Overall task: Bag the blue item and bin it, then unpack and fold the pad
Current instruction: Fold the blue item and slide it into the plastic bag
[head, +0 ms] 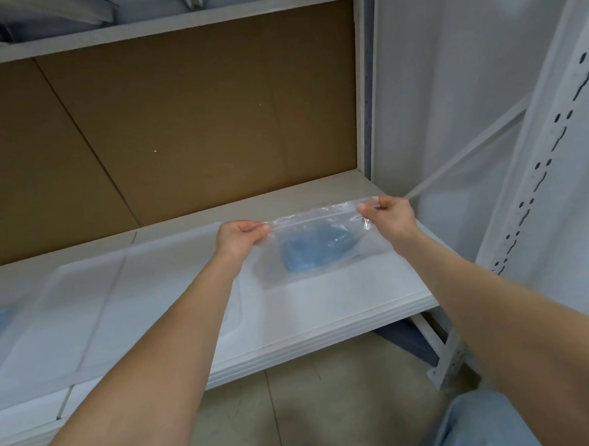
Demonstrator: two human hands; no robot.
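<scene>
One blue item (316, 247) lies crumpled inside a clear bag (320, 223), held just above the white shelf (325, 310). The left grip (242, 235) is pinched on the bag's top left corner and the right grip (388, 218) on its top right, with the mouth stretched taut between them. A brown board (185, 119) backs the shelf.

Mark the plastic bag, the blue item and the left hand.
plastic bag (320, 218), head view, on its clear top strip.
blue item (316, 247), head view, its middle, inside the bag.
left hand (241, 237), head view, back of the hand.
</scene>
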